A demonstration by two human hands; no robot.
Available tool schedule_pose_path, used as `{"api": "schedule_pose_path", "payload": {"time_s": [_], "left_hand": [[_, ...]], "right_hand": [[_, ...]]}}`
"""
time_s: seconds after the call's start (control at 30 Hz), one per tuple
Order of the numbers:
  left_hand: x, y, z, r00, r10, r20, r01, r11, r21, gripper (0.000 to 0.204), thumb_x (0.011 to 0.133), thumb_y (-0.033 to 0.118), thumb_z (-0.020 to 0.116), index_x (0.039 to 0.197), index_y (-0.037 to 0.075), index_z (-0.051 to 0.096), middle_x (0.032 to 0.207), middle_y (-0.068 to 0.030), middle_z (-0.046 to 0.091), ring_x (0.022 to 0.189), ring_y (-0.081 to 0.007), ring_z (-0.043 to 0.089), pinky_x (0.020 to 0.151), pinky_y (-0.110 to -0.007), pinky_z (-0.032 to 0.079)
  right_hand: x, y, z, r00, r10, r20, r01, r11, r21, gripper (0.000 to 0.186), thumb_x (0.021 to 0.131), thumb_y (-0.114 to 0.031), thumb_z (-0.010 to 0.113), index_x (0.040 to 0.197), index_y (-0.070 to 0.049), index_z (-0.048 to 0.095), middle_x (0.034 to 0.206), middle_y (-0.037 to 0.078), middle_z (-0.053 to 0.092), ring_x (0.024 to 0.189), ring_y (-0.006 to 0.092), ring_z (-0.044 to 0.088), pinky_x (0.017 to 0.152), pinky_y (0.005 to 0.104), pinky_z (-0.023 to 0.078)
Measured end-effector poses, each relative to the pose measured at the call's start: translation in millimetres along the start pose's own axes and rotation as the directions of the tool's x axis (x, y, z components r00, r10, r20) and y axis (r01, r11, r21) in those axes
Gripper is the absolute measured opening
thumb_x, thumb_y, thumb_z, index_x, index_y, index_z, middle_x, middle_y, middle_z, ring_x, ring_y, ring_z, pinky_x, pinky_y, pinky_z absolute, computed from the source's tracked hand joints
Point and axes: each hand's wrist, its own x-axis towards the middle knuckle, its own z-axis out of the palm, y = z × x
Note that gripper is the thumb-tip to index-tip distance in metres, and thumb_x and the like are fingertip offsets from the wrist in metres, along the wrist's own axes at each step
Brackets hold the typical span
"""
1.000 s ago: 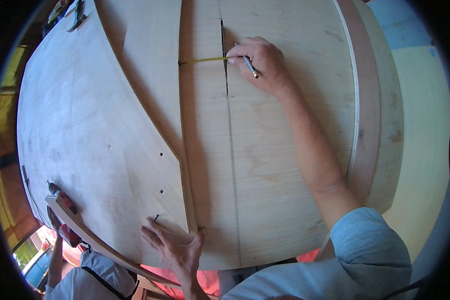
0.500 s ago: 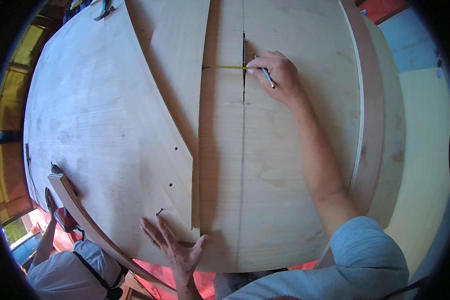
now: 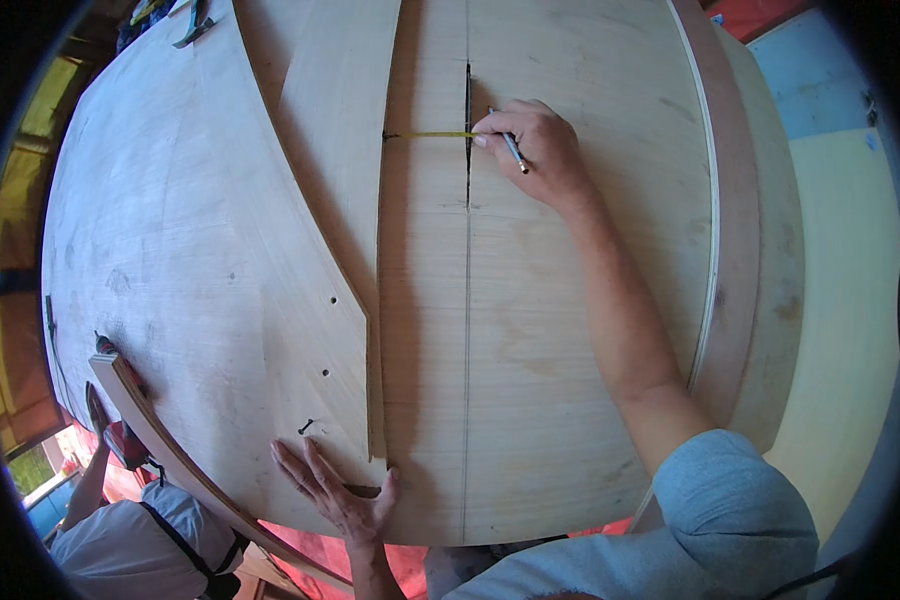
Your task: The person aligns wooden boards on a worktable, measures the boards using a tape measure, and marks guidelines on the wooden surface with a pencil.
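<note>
My right hand (image 3: 538, 150) is closed at the far middle of a broad plywood surface (image 3: 570, 330). Between its fingers sits a pencil (image 3: 517, 154), and the fingertips pinch a yellow tape measure blade (image 3: 430, 134). The blade runs left across a narrow dark slot (image 3: 468, 90) to the edge of a raised plywood layer (image 3: 350, 100); whether a tape case is in the palm is hidden. At the near edge, my left hand (image 3: 342, 498) lies with fingers spread on the wood, close to the raised layer's lower end. A small dark screw or bolt (image 3: 306, 426) is just beyond its fingertips.
A hammer (image 3: 194, 32) lies at the far left. Near left are a drill (image 3: 104, 345), a curved laminated wooden strip (image 3: 160, 440) and another person (image 3: 150, 540), one hand at the surface's edge. A long wooden strip (image 3: 735, 200) runs along the right.
The whole scene has shifted slightly left in the picture. Both hands keep nearly the same places on the wood, and the tape blade still spans the same gap.
</note>
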Motion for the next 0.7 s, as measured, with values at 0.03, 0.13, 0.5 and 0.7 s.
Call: {"api": "schedule_pose_path", "payload": {"time_s": [0.03, 0.13, 0.5, 0.7], "left_hand": [[0.7, 1.3, 0.4, 1.000, -0.004, -0.002, 0.004, 1.000, 0.001, 0.120, 0.084, 0.074, 0.078, 0.172, 0.009, 0.028, 0.177, -0.0330, 0.017, 0.162, -0.0568, 0.019, 0.126, -0.073, 0.026], [-1.1, 0.6, 0.4, 1.000, -0.012, 0.000, 0.012, 1.000, 0.010, 0.120, 0.084, 0.073, 0.079, 0.172, 0.009, 0.029, 0.177, -0.0321, 0.018, 0.162, -0.0564, 0.020, 0.126, -0.073, 0.026], [-1.7, 2.6, -0.6, 0.999, -0.017, -0.036, 0.016, 0.999, -0.033, 0.116, 0.083, 0.071, 0.081, 0.168, 0.008, 0.035, 0.178, -0.0295, 0.021, 0.164, -0.0523, 0.020, 0.129, -0.069, 0.023], [-0.5, 3.8, 1.3, 0.999, -0.004, -0.044, 0.003, 1.000, -0.030, 0.116, 0.084, 0.074, 0.079, 0.168, 0.007, 0.035, 0.177, -0.0295, 0.022, 0.164, -0.0516, 0.020, 0.129, -0.068, 0.022]], "right_hand": [[0.1, 1.9, 0.4, 1.000, -0.003, -0.006, 0.003, 1.000, -0.012, 0.007, 0.091, -0.011, 0.078, 0.096, -0.007, 0.081, 0.083, 0.010, 0.070, 0.084, 0.0314, 0.067, 0.076, 0.0442, 0.055], [-1.0, 2.0, 4.4, 1.000, 0.006, -0.025, -0.007, 1.000, -0.014, 0.007, 0.091, -0.012, 0.078, 0.095, -0.008, 0.081, 0.083, 0.010, 0.070, 0.085, 0.0315, 0.068, 0.076, 0.0446, 0.055], [-2.0, 1.1, 1.2, 1.000, 0.022, 0.017, -0.022, 0.999, -0.027, 0.008, 0.094, -0.018, 0.076, 0.096, -0.013, 0.083, 0.086, 0.010, 0.073, 0.090, 0.0331, 0.071, 0.080, 0.0489, 0.058], [-2.2, 2.7, 0.2, 1.000, 0.022, 0.011, -0.022, 0.999, -0.027, 0.007, 0.093, -0.015, 0.077, 0.096, -0.012, 0.082, 0.086, 0.010, 0.072, 0.088, 0.0325, 0.070, 0.079, 0.0472, 0.057]]}}
